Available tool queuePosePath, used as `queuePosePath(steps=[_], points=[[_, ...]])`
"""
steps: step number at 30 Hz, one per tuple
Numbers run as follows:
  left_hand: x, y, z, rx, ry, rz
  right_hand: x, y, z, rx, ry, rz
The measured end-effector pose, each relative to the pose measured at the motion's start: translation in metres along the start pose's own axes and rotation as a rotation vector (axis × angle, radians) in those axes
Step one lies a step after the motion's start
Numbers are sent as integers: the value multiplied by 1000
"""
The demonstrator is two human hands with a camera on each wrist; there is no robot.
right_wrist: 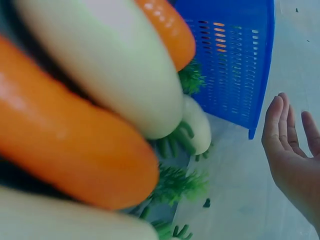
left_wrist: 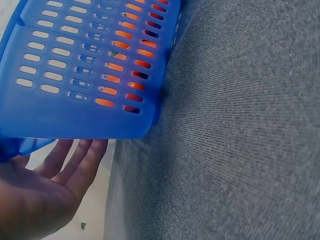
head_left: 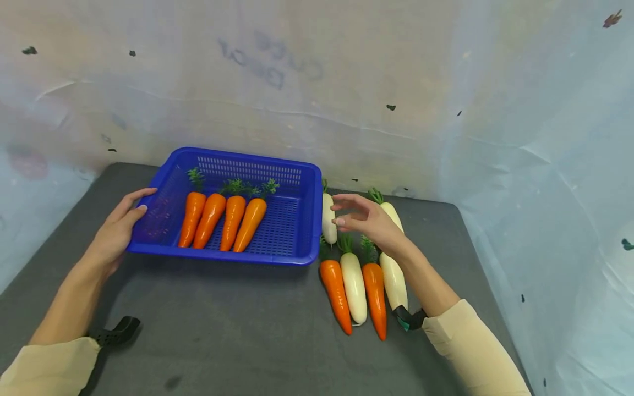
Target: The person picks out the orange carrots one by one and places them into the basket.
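At the left end of the blue basket (head_left: 277,259), I have the left hand (head_left: 116,225) gripping the rim, thumb on top and fingers along the outside. Beside the opposite end, the right hand (head_left: 366,217) is released, its fingers loosely bent, holding nothing; from my right wrist view I see a gap between it and the rim. The basket sits on the left and middle of the dark table (head_left: 223,330), with four carrots (head_left: 210,219) lying in its left half, leafy ends toward the far wall. I cannot tell whether its base is fully flat on the cloth.

My main worry is uneven support. If the left hand lifted alone, the free end would sag and the smooth carrots could slide toward it. The nearest radish (head_left: 329,220) stands right beside that end, so a push to the right would probably shove it, and the right fingers could snag it while closing on the rim.

Below, the left-hand loose carrot (head_left: 337,292), the middle radish (head_left: 354,289) and the right-hand loose carrot (head_left: 375,297) lie in a row; their rounded sides might roll if bumped. I would also watch the black wrist mount (head_left: 411,319), close by the lower end of the outer radish (head_left: 394,281): a dropped forearm could knock that one askew.
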State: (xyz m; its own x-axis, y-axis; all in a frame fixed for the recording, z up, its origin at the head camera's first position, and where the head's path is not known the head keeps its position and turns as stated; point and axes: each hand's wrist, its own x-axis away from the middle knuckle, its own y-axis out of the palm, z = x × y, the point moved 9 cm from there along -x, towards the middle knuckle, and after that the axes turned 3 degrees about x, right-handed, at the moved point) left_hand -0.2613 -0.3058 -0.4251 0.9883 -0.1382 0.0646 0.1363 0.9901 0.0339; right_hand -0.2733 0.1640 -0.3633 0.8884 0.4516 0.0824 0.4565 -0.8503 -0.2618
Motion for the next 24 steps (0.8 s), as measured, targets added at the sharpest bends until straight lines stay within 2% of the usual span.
queuePosePath(steps=[2,8,13,17,20,24], points=[[0,0,0,7,1,3,7,-3,4,-5,10,18],[-2,-1,2,-69,-17,31,32,-10,13,15,13,67],[-2,-2,2,-96,-17,45,52,-13,27,15,30,95],[1,-3,0,-79,-16,45,68,-13,37,20,15,112],[3,-1,-1,-28,-17,33,81,-12,44,34,5,137],[0,1,-1,5,-16,25,98,-11,55,27,14,186]])
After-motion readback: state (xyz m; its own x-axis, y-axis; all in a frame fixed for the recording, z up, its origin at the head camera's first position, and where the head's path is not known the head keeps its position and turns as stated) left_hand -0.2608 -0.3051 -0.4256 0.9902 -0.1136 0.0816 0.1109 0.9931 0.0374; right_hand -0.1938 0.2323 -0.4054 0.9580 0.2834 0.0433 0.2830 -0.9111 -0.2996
